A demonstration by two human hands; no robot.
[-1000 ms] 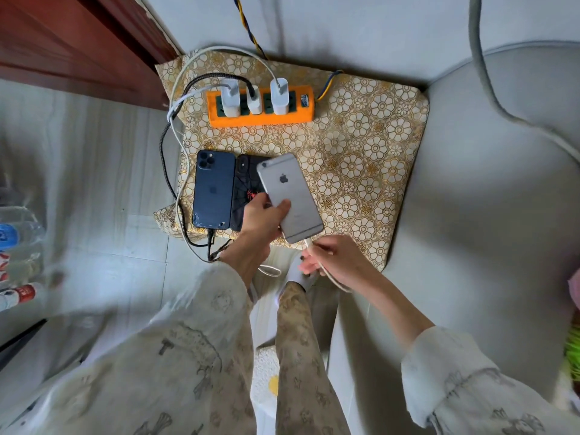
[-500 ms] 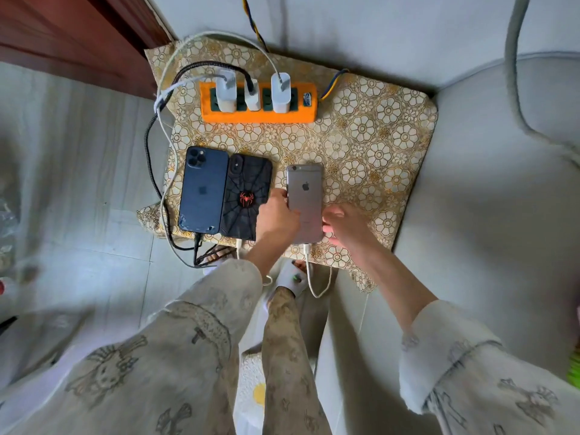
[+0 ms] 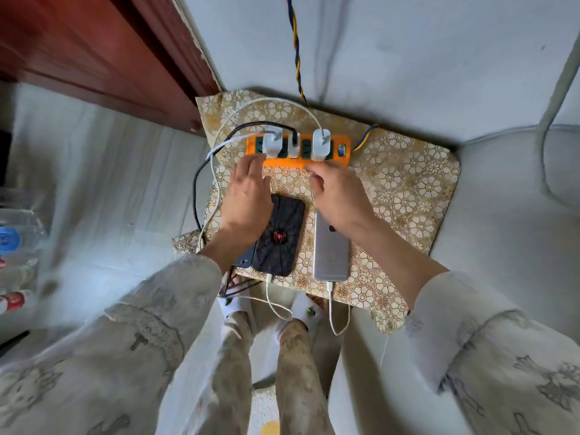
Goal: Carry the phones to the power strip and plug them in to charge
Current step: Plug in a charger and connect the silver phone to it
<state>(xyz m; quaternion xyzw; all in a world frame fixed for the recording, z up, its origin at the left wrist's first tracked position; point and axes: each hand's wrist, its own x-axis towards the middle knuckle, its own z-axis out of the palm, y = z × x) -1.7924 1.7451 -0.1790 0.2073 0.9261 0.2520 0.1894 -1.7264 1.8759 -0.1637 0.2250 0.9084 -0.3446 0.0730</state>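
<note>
Left hand (image 3: pixel 248 196) fingers straight, reaching over dark blue phone (image 3: pixel 244 259), tips at orange plastic power strip (image 3: pixel 298 149). Black spider-case phone (image 3: pixel 279 237), silver phone (image 3: pixel 331 249) flat on floral cushion (image 3: pixel 408 189), long axes toward strip, cables at near ends. Right hand (image 3: pixel 337 193) loosely curled, empty. Phones rigid, slick: hold by long edges.

A grey sofa (image 3: pixel 502 233) fills the right side, its backrest (image 3: pixel 392 58) running along the top. Left of the sofa lies a pale tiled floor (image 3: pixel 119 196), and beyond that floor stands dark red wooden furniture (image 3: pixel 94 48). Daylight is soft and even. Plastic bottles (image 3: pixel 15 246) crowd the floor's left edge.
</note>
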